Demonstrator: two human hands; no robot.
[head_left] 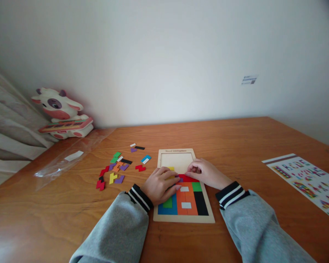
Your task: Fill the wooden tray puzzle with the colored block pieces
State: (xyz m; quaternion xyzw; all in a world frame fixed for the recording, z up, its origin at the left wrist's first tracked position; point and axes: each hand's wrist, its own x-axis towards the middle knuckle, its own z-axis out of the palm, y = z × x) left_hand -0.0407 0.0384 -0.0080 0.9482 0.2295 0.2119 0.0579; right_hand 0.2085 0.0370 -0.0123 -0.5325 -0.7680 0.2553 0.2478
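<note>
A wooden puzzle board [184, 219] lies on the table, its lower part filled with blue, green, orange, white and black pieces and its top part bare. My left hand [161, 184] rests on the board's left side, fingers apart over yellow and purple pieces. At the right edge of the frame of the board, my right hand [204, 172] has thumb and fingers pressed together at a red piece [190, 179]. The fingertips partly cover that piece. A green piece [196, 187] and a black piece [200, 204] lie below it.
Several loose coloured pieces [116, 167] are scattered on the table [224, 138] left of the board. A clear plastic bag [89, 146] and a cow toy keyboard [65, 126] stand farther left. A printed pattern sheet [308, 179] lies at the right.
</note>
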